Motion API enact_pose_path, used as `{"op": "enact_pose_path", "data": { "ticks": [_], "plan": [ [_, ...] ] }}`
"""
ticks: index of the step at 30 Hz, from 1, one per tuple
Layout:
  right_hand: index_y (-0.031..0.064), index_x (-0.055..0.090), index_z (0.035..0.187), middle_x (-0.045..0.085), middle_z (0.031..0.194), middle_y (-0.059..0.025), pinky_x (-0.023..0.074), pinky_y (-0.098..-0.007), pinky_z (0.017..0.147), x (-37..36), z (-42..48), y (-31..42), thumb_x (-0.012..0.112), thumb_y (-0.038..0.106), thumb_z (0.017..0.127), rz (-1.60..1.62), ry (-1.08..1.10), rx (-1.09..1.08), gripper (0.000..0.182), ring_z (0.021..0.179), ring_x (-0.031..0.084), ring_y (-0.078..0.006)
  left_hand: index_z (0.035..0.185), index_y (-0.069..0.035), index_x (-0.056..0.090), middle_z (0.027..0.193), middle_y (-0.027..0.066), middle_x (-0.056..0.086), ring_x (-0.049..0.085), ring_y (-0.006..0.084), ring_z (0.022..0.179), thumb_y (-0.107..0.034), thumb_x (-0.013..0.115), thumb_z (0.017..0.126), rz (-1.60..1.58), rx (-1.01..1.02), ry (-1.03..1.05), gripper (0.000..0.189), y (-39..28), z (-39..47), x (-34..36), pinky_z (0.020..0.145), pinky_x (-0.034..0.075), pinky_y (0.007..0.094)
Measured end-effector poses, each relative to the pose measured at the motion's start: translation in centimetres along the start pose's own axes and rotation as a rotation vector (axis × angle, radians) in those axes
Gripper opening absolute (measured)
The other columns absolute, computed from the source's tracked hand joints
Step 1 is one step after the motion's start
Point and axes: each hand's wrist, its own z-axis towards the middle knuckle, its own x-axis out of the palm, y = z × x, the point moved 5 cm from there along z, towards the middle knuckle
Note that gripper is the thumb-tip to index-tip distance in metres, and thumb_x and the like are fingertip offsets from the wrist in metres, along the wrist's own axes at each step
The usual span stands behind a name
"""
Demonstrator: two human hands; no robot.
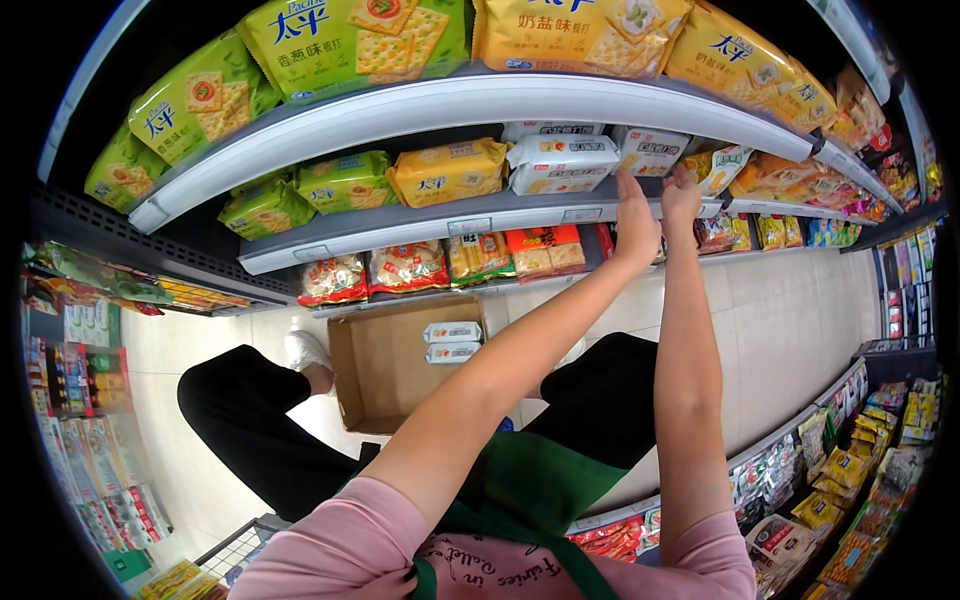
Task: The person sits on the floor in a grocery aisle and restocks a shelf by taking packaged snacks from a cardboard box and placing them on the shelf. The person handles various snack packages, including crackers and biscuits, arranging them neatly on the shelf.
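Note:
A white cracker packet (652, 152) stands on the second shelf, its front edge between my two hands. My left hand (637, 221) touches the lower left corner of this packet, fingers straight and together. At its lower right corner is my right hand (681, 196), fingertips raised against the side. Directly left sits another white cracker packet (564, 163), with one more behind it. Right of my right hand lies a yellow-and-white snack bag (720, 169). Below my arms, an open cardboard box (386, 375) on the floor holds white packets (453, 332) in its right part.
Large green (360, 45) and yellow Pacific cracker packs (581, 34) fill the upper shelf, whose curved front rail (480, 105) overhangs my hands. Bagged snacks (409, 264) line the bottom shelf. My knees flank the box. More stocked shelving (840, 465) stands behind me to the right.

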Motion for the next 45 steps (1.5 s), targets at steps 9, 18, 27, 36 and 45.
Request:
{"op": "enact_pose_path", "data": {
  "ticks": [9, 18, 27, 36, 45],
  "plan": [
    [-0.0057, 0.048, 0.108, 0.058, 0.096, -0.0153, 0.0425, -0.0233, 0.071, -0.2, 1.0, -1.4, 0.041, 0.0, 0.075, 0.091, -0.013, -0.108, 0.034, 0.082, 0.057, -0.017, 0.12, 0.015, 0.015, 0.123, 0.0338, 0.021, 0.019, 0.0422, 0.118, 0.015, 0.038, 0.064, -0.102, -0.083, 0.049, 0.06, 0.1, 1.9, 1.0, 0.097, 0.022, 0.0394],
    [-0.005, 0.055, 0.097, 0.062, 0.08, -0.0124, 0.0469, -0.0269, 0.063, -2.7, 0.8, -0.3, 0.045, 0.003, 0.076, -0.216, -0.087, -0.205, 0.025, 0.068, 0.059, -0.0166, 0.118, 0.01, 0.029, 0.115, 0.0284, 0.039, 0.042, 0.0369, 0.105, 0.006, 0.044, 0.069, -0.143, -0.05, -0.042, 0.051, -2.3, -1.5, 0.9, 0.088, 0.034, 0.0361],
    [-0.0029, 0.057, 0.08, 0.059, 0.066, -0.0063, 0.045, -0.0209, 0.052, 0.0, -11.8, 8.3, 0.05, 0.008, 0.08, -0.01, 0.037, -0.074, 0.013, 0.057, 0.056, -0.0095, 0.093, 0.006, 0.055, 0.084, 0.0114, 0.06, 0.058, 0.0145, 0.078, -0.007, 0.044, 0.084, -0.397, -0.352, 0.126, 0.019, 2.8, -10.1, -11.9, 0.073, 0.046, 0.0255],
    [0.003, 0.056, 0.063, 0.054, 0.057, -0.0134, 0.0416, -0.034, 0.052, 11.2, -35.2, -4.7, 0.049, 0.005, 0.067, -0.288, 0.427, 0.131, 0.008, 0.055, 0.054, -0.0273, 0.088, 0.006, 0.056, 0.077, 0.0116, 0.06, 0.059, 0.0149, 0.071, -0.007, 0.047, 0.083, -0.032, -0.615, -0.286, 0.017, 21.7, -22.5, -26.0, 0.066, 0.047, 0.025],
    [0.003, 0.059, 0.095, 0.058, 0.085, -0.0195, 0.0429, -0.034, 0.073, 10.5, -50.0, -17.6, 0.043, 0.0, 0.067, -0.443, 0.242, 0.739, 0.032, 0.083, 0.056, -0.0325, 0.095, 0.002, 0.057, 0.077, 0.0152, 0.06, 0.058, 0.0166, 0.07, -0.005, 0.045, 0.081, 0.402, -0.74, -0.334, 0.019, 30.8, -30.1, -30.8, 0.062, 0.045, 0.0261]
  ]
}}
